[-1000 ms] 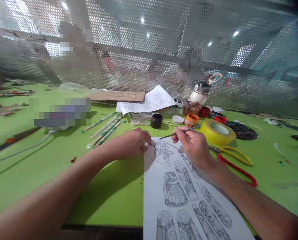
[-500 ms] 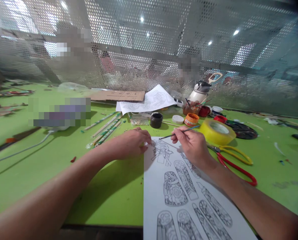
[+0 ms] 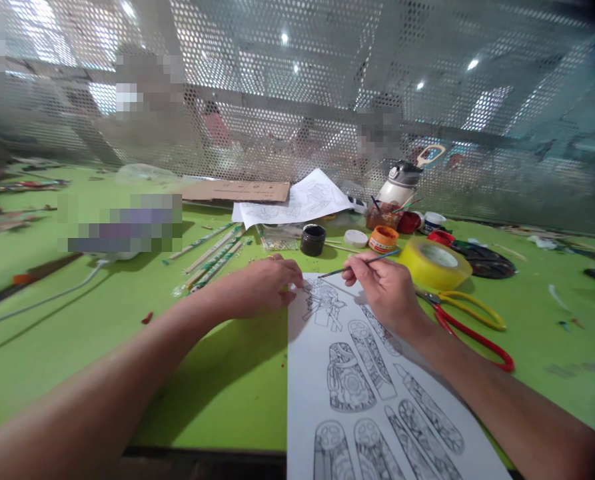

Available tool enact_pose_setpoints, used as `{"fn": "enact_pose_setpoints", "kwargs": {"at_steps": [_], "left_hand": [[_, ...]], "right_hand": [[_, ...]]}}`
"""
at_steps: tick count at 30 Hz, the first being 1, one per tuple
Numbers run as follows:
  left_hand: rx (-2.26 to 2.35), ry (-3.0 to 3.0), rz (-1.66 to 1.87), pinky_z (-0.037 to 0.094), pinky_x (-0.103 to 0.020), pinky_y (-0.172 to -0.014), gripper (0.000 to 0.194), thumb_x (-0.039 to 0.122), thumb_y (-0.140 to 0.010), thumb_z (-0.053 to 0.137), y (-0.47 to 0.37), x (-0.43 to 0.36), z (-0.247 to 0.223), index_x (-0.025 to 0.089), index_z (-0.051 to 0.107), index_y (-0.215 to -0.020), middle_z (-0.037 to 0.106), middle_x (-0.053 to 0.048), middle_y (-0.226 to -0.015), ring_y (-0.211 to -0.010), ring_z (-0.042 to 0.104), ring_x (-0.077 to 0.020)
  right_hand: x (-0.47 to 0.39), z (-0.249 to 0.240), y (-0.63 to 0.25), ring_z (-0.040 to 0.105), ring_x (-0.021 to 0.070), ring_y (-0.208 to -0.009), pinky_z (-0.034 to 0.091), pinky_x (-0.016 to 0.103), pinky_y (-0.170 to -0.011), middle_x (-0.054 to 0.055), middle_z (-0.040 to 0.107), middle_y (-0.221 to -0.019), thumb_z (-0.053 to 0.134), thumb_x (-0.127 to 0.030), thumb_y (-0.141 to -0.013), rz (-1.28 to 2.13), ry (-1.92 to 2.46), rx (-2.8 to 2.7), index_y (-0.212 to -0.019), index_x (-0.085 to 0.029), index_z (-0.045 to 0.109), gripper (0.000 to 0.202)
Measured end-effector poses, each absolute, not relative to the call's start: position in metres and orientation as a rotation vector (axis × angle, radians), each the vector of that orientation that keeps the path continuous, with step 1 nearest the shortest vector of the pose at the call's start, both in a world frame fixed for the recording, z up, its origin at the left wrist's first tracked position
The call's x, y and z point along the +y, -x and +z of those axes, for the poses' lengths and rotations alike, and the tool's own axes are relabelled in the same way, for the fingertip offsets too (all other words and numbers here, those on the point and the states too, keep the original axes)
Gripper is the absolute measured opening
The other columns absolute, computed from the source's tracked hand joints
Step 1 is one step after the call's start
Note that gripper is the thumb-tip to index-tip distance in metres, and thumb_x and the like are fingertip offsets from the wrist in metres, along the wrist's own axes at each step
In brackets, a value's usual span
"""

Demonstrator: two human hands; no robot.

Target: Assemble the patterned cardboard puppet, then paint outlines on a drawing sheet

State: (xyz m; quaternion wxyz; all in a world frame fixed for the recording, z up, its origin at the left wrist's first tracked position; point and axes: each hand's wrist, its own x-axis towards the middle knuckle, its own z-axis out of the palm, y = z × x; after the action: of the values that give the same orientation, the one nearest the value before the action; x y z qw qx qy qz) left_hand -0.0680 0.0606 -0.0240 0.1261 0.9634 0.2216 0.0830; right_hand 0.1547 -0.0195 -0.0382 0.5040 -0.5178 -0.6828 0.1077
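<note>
A sheet of white paper printed with black line drawings lies over the front edge of the green table. My right hand is closed in a pinch round a thin paintbrush, blue at its upper end. The brush tip is at the drawing near the sheet's top left; I cannot tell whether it touches the paper. At the sheet's upper left edge rests my left hand, palm down, fingers bent and a little apart, with nothing seen in it. An open jar of black paint stands just beyond the hands.
Right of my right hand lie a roll of yellow tape and red-and-yellow-handled scissors. An orange paint jar, a white lid and a bottle stand behind. Patterned sticks lie left, beside a white cable.
Almost nothing differs. Both hands keep their places, and the brush tip stays at the same part of the drawing; the whole view has shifted very slightly.
</note>
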Motion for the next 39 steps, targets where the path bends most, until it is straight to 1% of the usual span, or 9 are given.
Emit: {"fn": "enact_pose_setpoints", "kwargs": {"at_steps": [4,9,12,16,23,29,33,39], "left_hand": [[0.652,-2.812,0.242,0.043,-0.034,-0.094,0.029,0.022,-0.084,0.051,0.0678,0.0604,-0.0241,0.020,0.068,-0.106,0.065,-0.008,-0.113,-0.101,0.059,-0.0188],[0.636,-2.828,0.240,0.043,-0.035,-0.094,0.028,0.022,-0.085,0.049,0.0676,0.0613,-0.0249,0.020,0.068,-0.105,0.065,-0.007,-0.113,-0.100,0.059,-0.0187],[0.644,-2.828,0.229,0.043,-0.035,-0.094,0.028,0.022,-0.085,0.049,0.0672,0.0610,-0.0242,0.019,0.069,-0.104,0.065,-0.008,-0.113,-0.100,0.059,-0.0191],[0.651,-2.830,0.216,0.043,-0.034,-0.095,0.029,0.021,-0.085,0.048,0.0672,0.0606,-0.0234,0.019,0.068,-0.107,0.065,-0.008,-0.113,-0.101,0.058,-0.0191],[0.660,-2.824,0.214,0.043,-0.033,-0.095,0.030,0.020,-0.083,0.050,0.0672,0.0610,-0.0244,0.019,0.067,-0.108,0.065,-0.008,-0.114,-0.100,0.059,-0.0189],[0.652,-2.838,0.208,0.043,-0.034,-0.096,0.031,0.021,-0.084,0.048,0.0674,0.0614,-0.0247,0.019,0.067,-0.109,0.064,-0.007,-0.115,-0.102,0.058,-0.0185],[0.644,-2.845,0.212,0.043,-0.033,-0.095,0.030,0.021,-0.085,0.048,0.0680,0.0618,-0.0250,0.019,0.067,-0.108,0.064,-0.007,-0.116,-0.101,0.058,-0.0182],[0.655,-2.830,0.224,0.043,-0.033,-0.094,0.030,0.021,-0.084,0.050,0.0681,0.0621,-0.0263,0.020,0.067,-0.108,0.065,-0.007,-0.114,-0.101,0.059,-0.0182]], "right_hand": [[-0.0185,-0.0384,-0.1553,0.063,0.0116,-0.063,0.053,0.025,-0.062,0.004,0.066,-0.073,0.047,-0.034,-0.093,0.231,1.247,-1.653,-0.082,-0.015,0.063,0.027],[-0.0173,-0.0404,-0.1554,0.062,0.0120,-0.061,0.052,0.026,-0.062,0.004,0.066,-0.072,0.047,-0.035,-0.094,0.201,1.267,-1.692,-0.080,-0.016,0.062,0.028],[-0.0174,-0.0402,-0.1551,0.062,0.0121,-0.060,0.052,0.027,-0.062,0.003,0.066,-0.070,0.047,-0.035,-0.093,0.184,1.274,-1.706,-0.079,-0.016,0.062,0.028],[-0.0181,-0.0394,-0.1551,0.063,0.0116,-0.059,0.052,0.025,-0.059,0.003,0.066,-0.072,0.048,-0.035,-0.093,0.246,1.250,-1.662,-0.081,-0.015,0.062,0.027],[-0.0185,-0.0395,-0.1555,0.063,0.0109,-0.061,0.052,0.024,-0.060,0.003,0.066,-0.072,0.048,-0.033,-0.093,0.236,1.246,-1.633,-0.083,-0.015,0.063,0.026],[-0.0170,-0.0411,-0.1553,0.062,0.0108,-0.059,0.052,0.025,-0.059,0.003,0.066,-0.071,0.048,-0.033,-0.093,0.202,1.244,-1.671,-0.079,-0.015,0.063,0.027],[-0.0176,-0.0412,-0.1546,0.062,0.0107,-0.057,0.052,0.023,-0.056,0.003,0.065,-0.070,0.049,-0.034,-0.093,0.222,1.231,-1.674,-0.079,-0.014,0.062,0.028],[-0.0169,-0.0406,-0.1551,0.063,0.0109,-0.059,0.053,0.024,-0.058,0.003,0.066,-0.071,0.048,-0.032,-0.093,0.208,1.222,-1.643,-0.084,-0.014,0.063,0.025]]}}
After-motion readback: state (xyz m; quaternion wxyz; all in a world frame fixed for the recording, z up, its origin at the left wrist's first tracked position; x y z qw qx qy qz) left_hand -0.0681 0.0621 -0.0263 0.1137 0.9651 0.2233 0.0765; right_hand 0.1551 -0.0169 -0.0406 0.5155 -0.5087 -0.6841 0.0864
